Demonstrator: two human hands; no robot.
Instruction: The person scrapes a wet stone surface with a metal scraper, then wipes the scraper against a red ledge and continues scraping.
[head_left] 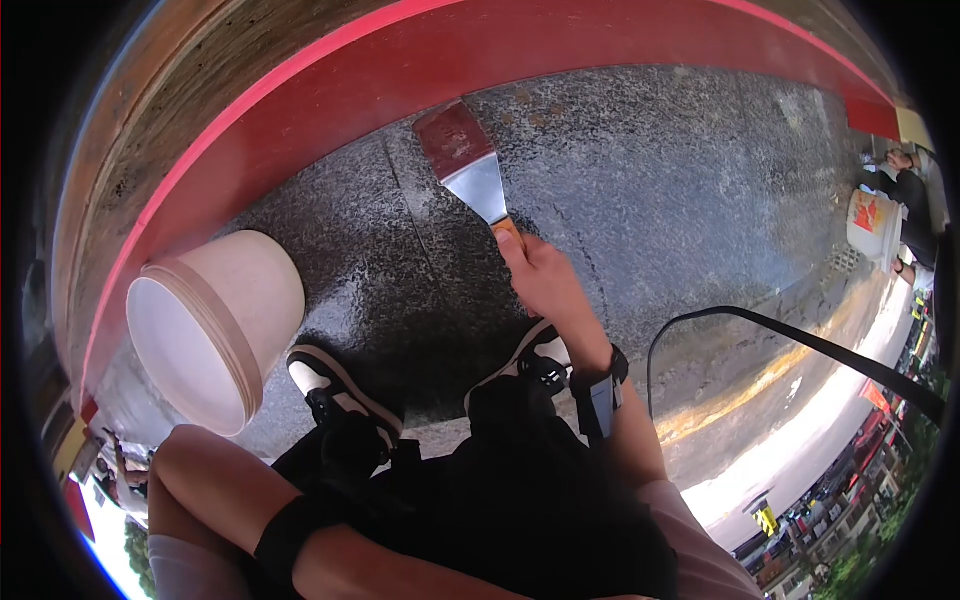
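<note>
My right hand (545, 280) is closed around the wooden handle of a wide metal scraper (478, 185). The flat blade points away from me, over the wet dark stone floor (650, 190) close to the foot of a red wall. Red shows across the blade's far half. At the bottom edge my left arm is bent, with a black band round the wrist. Only part of my left hand (350, 565) shows, near my body, and its fingers are hidden.
A white bucket (262, 275) stands at left beside the red wall base (330, 95). My shoes (345, 390) are planted on the floor. A black strap or cable (780, 322) arcs in from the right. Further right, another person crouches by a white bucket (868, 222).
</note>
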